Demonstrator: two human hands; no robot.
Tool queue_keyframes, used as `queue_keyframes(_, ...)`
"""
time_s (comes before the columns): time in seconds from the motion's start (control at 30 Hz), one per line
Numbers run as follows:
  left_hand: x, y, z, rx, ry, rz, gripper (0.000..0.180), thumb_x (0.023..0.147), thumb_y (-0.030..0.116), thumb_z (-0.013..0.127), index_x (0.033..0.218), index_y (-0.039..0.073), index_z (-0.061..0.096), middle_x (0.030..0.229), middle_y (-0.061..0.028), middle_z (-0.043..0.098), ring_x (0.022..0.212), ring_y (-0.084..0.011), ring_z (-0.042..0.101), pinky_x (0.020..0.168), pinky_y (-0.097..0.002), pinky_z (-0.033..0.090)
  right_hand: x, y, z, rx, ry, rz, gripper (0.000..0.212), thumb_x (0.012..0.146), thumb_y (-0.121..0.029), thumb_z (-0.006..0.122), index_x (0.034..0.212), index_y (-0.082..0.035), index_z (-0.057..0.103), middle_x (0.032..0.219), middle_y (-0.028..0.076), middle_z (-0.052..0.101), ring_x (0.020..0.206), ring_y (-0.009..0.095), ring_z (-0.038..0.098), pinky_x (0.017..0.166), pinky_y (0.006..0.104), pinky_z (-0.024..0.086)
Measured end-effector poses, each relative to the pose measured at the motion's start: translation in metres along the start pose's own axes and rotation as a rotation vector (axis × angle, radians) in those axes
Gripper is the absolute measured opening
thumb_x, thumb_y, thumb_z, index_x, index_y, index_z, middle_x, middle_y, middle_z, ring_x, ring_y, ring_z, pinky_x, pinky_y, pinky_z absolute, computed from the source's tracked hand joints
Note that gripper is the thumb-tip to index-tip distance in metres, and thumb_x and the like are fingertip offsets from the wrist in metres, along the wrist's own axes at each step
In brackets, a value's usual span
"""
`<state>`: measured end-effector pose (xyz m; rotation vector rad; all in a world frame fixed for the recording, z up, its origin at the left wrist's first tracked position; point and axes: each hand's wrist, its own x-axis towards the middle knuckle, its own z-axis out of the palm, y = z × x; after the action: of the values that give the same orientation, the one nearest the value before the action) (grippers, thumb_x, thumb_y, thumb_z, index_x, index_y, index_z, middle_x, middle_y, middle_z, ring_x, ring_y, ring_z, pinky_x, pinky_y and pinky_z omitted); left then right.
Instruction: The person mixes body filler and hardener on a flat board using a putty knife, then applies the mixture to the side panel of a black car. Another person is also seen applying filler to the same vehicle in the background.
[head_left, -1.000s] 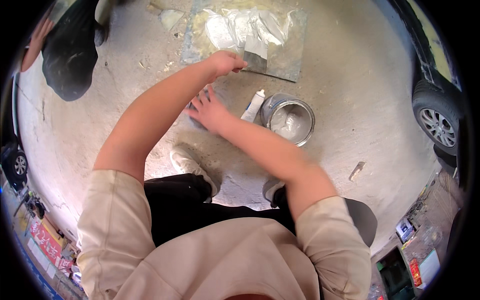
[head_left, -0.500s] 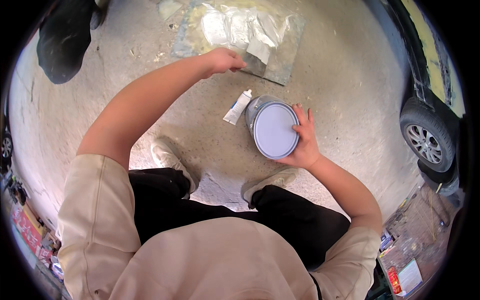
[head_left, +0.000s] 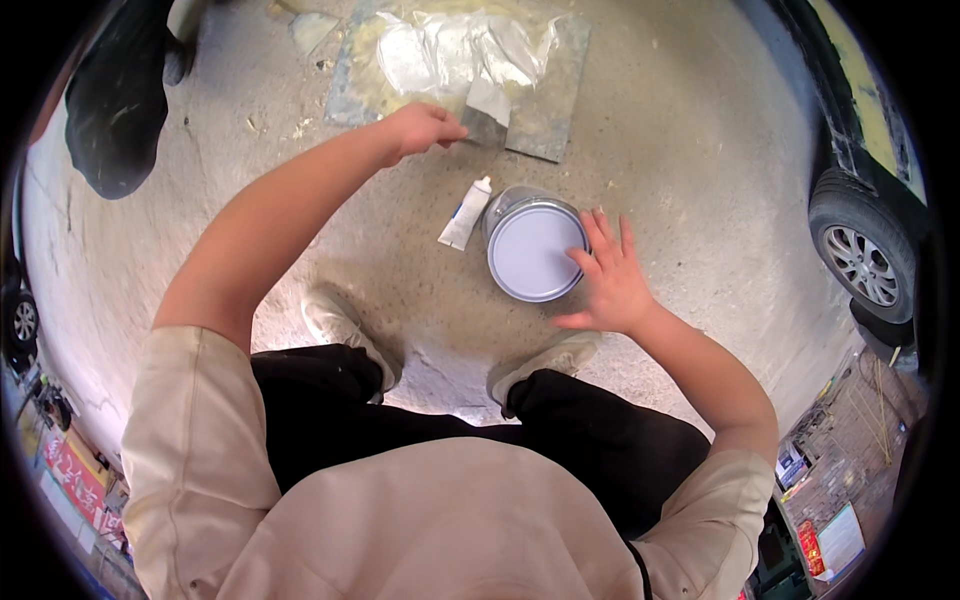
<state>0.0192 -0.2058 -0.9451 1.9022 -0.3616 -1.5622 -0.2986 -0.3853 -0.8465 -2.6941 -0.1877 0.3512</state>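
Observation:
Between the fingertips of my left hand (head_left: 422, 130) is a putty spreader (head_left: 487, 128), a thin grey blade with pale paste along its far edge. It hovers over the near edge of a worn flat board (head_left: 545, 135) smeared with shiny silvery-white putty (head_left: 450, 52). A round metal can (head_left: 537, 250) with a pale lilac lid stands on the floor in front of me. At the can's right rim, my right hand (head_left: 615, 280) is open, fingers spread; whether the fingertips touch it, I cannot tell. Left of the can lies a white tube (head_left: 465, 213) with a white cap.
My shoes (head_left: 340, 330) are on the concrete floor, just short of the can. At the right stands a car with its wheel (head_left: 860, 250) showing. A dark rounded object (head_left: 118, 120) is at the far left. Assorted items, including a red packet (head_left: 808, 545), lie at the lower right.
My right hand has loosened from the can, its fingers now spread wider at the rim. My left hand has drawn the spreader slightly left and back toward me.

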Motion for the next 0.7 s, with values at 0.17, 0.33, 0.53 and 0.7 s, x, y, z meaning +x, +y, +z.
queue_keyframes(0.17,-0.001,-0.002,0.003,-0.015,-0.006,-0.016,0.018,0.086,0.028,0.065,0.088,0.011,0.064,0.084,0.0023,0.061,0.08,-0.0082,0.054,0.071,-0.0256,0.039,0.065,-0.049,0.0,-0.042,-0.078,-0.045,0.104,0.054,-0.054,0.08,0.141,-0.021,0.034,0.149,0.022,0.021,0.136,0.046,0.021,0.105,0.0679,0.015)
queue_keyframes(0.33,0.002,-0.012,-0.001,0.028,-0.027,0.0,0.018,0.085,0.029,0.065,0.088,0.011,0.064,0.085,0.0025,0.061,0.081,-0.0079,0.054,0.071,-0.0253,0.039,0.063,-0.037,0.024,-0.06,-0.091,0.014,0.096,0.056,-0.054,0.076,0.139,-0.024,0.039,0.149,0.018,0.022,0.137,0.043,0.021,0.105,0.0667,0.016)
queue_keyframes(0.53,-0.001,-0.011,-0.005,0.051,-0.04,0.025,0.017,0.085,0.028,0.066,0.086,0.011,0.064,0.082,0.0027,0.062,0.077,-0.0078,0.053,0.07,-0.0254,0.039,0.06,-0.023,0.028,-0.021,-0.06,-0.043,0.097,0.055,-0.058,0.075,0.139,-0.023,0.041,0.15,0.018,0.022,0.137,0.042,0.02,0.106,0.0649,0.014)
queue_keyframes(0.7,0.014,-0.018,-0.002,0.078,-0.107,0.088,0.016,0.085,0.026,0.066,0.084,0.011,0.064,0.079,0.0031,0.061,0.073,-0.0079,0.052,0.068,-0.0254,0.039,0.06,-0.021,0.015,-0.126,-0.193,-0.05,0.104,0.058,-0.057,0.074,0.145,-0.023,0.028,0.151,0.017,0.02,0.137,0.038,0.023,0.106,0.0644,0.015)
